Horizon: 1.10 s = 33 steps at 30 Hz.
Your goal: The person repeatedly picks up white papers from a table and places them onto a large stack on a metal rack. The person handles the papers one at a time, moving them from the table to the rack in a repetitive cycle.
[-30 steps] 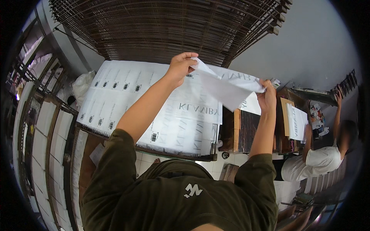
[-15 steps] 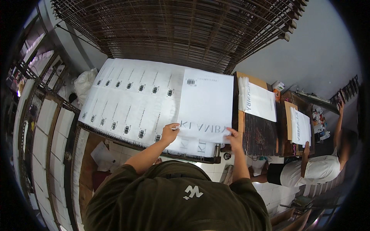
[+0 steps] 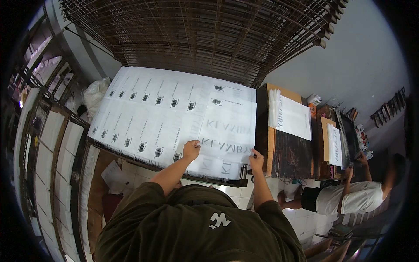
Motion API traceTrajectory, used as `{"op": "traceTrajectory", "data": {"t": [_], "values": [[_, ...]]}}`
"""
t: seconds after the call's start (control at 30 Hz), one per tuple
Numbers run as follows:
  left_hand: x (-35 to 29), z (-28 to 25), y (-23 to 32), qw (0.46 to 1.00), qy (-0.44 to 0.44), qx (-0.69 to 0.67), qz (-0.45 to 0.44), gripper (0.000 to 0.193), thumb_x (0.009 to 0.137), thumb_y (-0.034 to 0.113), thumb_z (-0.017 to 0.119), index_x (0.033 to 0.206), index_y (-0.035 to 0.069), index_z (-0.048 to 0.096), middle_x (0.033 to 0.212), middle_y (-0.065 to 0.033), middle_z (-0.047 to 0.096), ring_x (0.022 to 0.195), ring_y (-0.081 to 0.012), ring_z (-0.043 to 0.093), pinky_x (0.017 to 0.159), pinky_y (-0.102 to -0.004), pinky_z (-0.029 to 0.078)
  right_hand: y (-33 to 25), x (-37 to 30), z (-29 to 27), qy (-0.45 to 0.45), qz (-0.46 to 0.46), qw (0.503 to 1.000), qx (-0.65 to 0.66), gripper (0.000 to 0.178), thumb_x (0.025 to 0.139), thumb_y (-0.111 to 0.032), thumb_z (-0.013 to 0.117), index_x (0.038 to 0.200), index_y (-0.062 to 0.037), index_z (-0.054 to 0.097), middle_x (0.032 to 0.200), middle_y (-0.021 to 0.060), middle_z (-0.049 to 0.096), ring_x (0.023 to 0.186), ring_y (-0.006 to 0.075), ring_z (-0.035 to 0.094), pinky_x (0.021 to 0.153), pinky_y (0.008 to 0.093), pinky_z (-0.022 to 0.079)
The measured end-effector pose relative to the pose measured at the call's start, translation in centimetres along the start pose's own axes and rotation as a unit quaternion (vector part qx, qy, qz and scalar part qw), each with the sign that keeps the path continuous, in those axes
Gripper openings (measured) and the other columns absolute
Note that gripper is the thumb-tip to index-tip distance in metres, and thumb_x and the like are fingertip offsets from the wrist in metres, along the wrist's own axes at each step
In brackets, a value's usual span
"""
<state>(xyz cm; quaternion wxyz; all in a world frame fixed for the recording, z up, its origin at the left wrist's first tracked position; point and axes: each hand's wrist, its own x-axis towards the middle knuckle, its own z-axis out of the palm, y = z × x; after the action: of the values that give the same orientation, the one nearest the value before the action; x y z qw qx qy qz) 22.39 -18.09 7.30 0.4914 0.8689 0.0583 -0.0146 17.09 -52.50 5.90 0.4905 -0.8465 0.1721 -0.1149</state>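
A thin white printed sheet [image 3: 238, 114] lies over other white sheets [image 3: 144, 115] on the right part of the rack-like table. It has large dark letters near its close edge and a small barcode at its far left. My left hand [image 3: 192, 149] pinches its near left corner, fingers closed. At the near right corner my right hand [image 3: 256, 160] holds the edge between thumb and fingers. Faint lettering from the sheets underneath shows through. The rows on the left carry small barcodes and lines of print.
A raised stack of rusty wire racks [image 3: 183, 39] hangs beyond the table. To the right, a dark wooden table [image 3: 290, 153] bears a stack of white sheets [image 3: 294, 118]. A co-worker in a white shirt [image 3: 349, 198] works farther right. Shelves [image 3: 50, 157] stand at the left.
The top sheet's far edge has come closer to me, baring print on a sheet beyond it. My right hand has shifted slightly left and nearer. The co-worker's raised arm has come down.
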Motion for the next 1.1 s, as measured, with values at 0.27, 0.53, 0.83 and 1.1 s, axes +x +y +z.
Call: {"op": "traceTrajectory", "data": {"t": [0.27, 0.53, 0.83, 1.1], "values": [[-0.2, 0.2, 0.5, 1.000, 0.011, 0.006, -0.019, 0.023, 0.071, 0.010, 0.066, 0.095, 0.007, 0.066, 0.081, -0.0119, 0.065, 0.074, -0.0223, 0.063, 0.069, -0.0320, 0.050, -2.2, 0.6, -0.4, -0.012, 0.049, 0.999, 0.002, 0.040, 0.066, -0.003, 0.056, 0.105, 0.0010, 0.061, 0.098, 0.0180, 0.063, 0.086, 0.0248, 0.062, 0.080, 0.0307, 0.046], [-1.5, -0.2, 2.8, 0.983, 0.127, 0.130, 0.026, 0.054, 0.067, 0.017, 0.070, 0.117, 0.007, 0.050, 0.109, -0.0174, 0.052, 0.102, -0.0306, 0.050, 0.087, -0.0388, 0.041, -1.9, 0.4, -0.5, 0.025, 0.003, 1.000, -0.018, 0.047, 0.066, -0.006, 0.060, 0.112, -0.0010, 0.057, 0.105, 0.0201, 0.058, 0.094, 0.0304, 0.057, 0.086, 0.0352, 0.043], [4.3, -13.0, 30.2, 0.824, 0.299, 0.043, 0.480, 0.061, 0.069, 0.025, 0.069, 0.122, 0.007, 0.045, 0.112, -0.0130, 0.043, 0.105, -0.0303, 0.040, 0.090, -0.0412, 0.033, -1.7, -3.0, -6.3, 0.250, 0.045, 0.961, -0.109, 0.046, 0.068, -0.013, 0.066, 0.112, -0.0034, 0.055, 0.108, 0.0189, 0.056, 0.108, 0.0347, 0.045, 0.093, 0.0420, 0.034], [10.5, -19.3, 46.1, 0.665, 0.427, 0.299, 0.534, 0.045, 0.073, 0.041, 0.065, 0.108, 0.014, 0.057, 0.102, -0.0052, 0.052, 0.102, -0.0221, 0.045, 0.090, -0.0396, 0.032, 6.4, -4.6, -11.4, 0.344, 0.163, 0.923, 0.047, 0.041, 0.066, -0.010, 0.068, 0.106, -0.0040, 0.057, 0.101, 0.0155, 0.059, 0.093, 0.0293, 0.055, 0.084, 0.0374, 0.041]]}}
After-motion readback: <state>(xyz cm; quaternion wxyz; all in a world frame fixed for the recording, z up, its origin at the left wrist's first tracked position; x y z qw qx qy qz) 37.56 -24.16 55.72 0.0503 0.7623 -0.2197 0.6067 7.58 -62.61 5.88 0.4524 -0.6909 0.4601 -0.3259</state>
